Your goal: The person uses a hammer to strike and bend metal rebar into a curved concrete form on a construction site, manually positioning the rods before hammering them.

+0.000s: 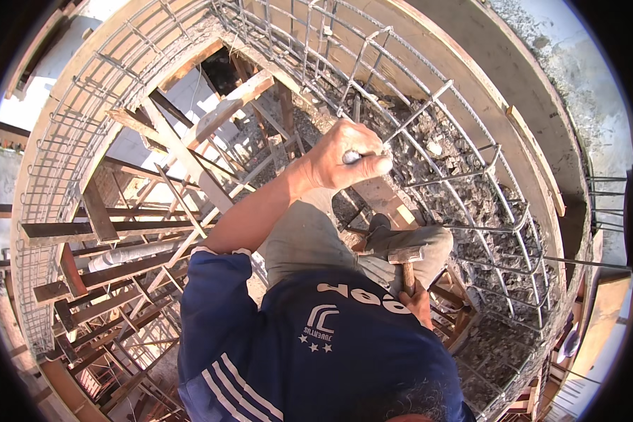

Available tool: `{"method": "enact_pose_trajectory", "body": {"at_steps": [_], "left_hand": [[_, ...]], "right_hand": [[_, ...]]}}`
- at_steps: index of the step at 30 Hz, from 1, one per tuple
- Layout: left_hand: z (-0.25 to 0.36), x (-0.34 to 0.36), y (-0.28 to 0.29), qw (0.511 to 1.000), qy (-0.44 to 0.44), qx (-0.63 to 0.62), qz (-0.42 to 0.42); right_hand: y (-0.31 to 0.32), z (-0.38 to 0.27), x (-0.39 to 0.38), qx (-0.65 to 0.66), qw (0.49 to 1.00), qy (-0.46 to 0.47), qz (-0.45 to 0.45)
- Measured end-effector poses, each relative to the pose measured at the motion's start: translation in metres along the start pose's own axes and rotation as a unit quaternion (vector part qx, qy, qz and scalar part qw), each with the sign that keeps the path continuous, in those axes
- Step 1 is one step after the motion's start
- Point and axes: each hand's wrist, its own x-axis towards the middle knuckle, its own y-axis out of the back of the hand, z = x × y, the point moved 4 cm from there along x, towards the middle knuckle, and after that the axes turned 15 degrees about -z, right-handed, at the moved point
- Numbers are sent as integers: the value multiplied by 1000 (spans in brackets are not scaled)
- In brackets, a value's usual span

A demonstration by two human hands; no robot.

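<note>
My left arm reaches forward over the rough broken concrete (429,146). At its end my left hand (337,151) is closed in a fist around a metal rod (352,157), like a chisel. Only its round, shiny end shows above the fist; the lower end is hidden. My right hand (419,307) is low, near my right knee, wrapped round the wooden handle of a hammer (406,256). The hammer's head points forward, apart from the rod. Beside the left fist runs a cage of steel reinforcing bars (436,95).
Plywood formwork boards (527,133) wall in the bar cage on the right. More bar mesh (70,133) lines the curved left side. Below left, timber beams and props (211,123) cross an open drop. A board (383,197) lies beyond my legs.
</note>
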Motion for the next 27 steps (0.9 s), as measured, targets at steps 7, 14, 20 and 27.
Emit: {"method": "enact_pose_trajectory", "body": {"at_steps": [7, 14, 20, 27], "left_hand": [[-34, -7, -72, 968, -111, 219, -47], [-5, -5, -10, 983, -45, 122, -132], [-22, -3, -27, 999, -38, 35, -9], [-20, -9, -80, 951, -28, 224, -212]], "right_hand": [[0, -2, 9, 88, 991, 94, -26], [3, -6, 8, 4, 997, 67, -23], [-1, 15, 5, 90, 994, 47, -29], [1, 4, 7, 86, 994, 21, -60]]}}
